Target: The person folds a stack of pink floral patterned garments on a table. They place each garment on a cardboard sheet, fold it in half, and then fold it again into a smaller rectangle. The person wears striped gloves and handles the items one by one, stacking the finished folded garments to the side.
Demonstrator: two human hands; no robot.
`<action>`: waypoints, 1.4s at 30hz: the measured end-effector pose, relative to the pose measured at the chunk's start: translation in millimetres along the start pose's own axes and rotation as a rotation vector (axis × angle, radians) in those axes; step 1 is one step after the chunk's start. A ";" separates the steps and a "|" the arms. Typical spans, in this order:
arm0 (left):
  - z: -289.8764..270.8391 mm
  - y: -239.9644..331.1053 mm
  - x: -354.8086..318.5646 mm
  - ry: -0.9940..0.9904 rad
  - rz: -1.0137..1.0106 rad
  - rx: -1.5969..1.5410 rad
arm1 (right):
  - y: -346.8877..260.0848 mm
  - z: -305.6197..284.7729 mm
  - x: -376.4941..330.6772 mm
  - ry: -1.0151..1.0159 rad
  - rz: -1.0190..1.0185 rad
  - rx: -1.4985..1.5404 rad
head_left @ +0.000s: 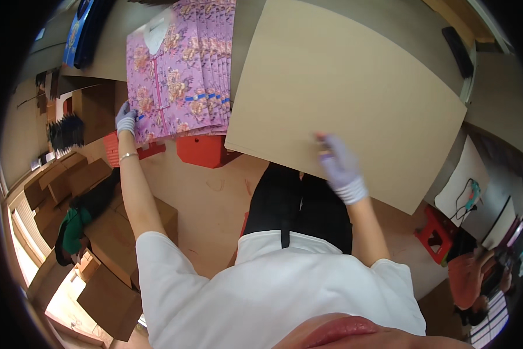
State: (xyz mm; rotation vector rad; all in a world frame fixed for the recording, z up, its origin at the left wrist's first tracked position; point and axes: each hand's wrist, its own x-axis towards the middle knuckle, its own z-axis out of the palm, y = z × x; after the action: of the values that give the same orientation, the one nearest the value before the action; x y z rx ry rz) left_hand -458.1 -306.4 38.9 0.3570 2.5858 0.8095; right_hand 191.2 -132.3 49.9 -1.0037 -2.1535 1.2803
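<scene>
1. Counts: 1 big cardboard sheet (343,99); 1 stack of pink floral garments (183,70), abt 6–7 edges showing fanned on its R side, exact no. can't tell; 2 gloved hands; 1 red stool (203,150) under desk edge, another red stool (435,230) lower R; several brown cartons (107,232) on floor at L.
2. Left hand (125,119): light purple glove, bracelet on wrist, at lower L corner of garment stack. Fingers curled onto stack edge, touching fabric; whether pinching a layer or just pressing, can't tell.
3. Right hand (340,166): same glove w/ white knit cuff, at near edge of cardboard sheet. Fingers close together, lying on top of sheet; thumb blurred, can't tell if it's under the edge.
4. Cardboard sheet: plain tan, flat, roughly square, no print visible. Lies on grey desk (119,52), near corner overhanging desk edge toward person, just R of garments, its L edge beside/touching the stack.
5. Garments: pink-purple w/ orange-yellow flower print, pink front placket, white collar insert at top, folded flat; small blue marks along fanned edges. On desk, front L of person.
6. Containers: cartons at L mostly shut or folded, contents not visible; dark & green cloth (75,224) draped over one.
</scene>
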 end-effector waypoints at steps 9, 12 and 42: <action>229.6 144.8 -219.5 -0.144 1.173 0.542 | 216.9 -251.7 -127.0 0.526 0.867 -0.884; 253.6 172.7 -311.9 -0.241 1.277 0.721 | 210.9 -231.8 -112.2 0.422 0.965 -0.857; 251.1 143.5 -237.7 -0.212 0.548 -0.335 | 90.6 -269.2 -161.4 1.025 0.180 0.199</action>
State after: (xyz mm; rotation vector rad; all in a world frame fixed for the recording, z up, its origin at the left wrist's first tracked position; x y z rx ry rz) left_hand -117.7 -154.1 7.1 1.0082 2.1196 1.2847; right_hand 509.7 -77.3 97.2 -1.3764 -1.1510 0.7407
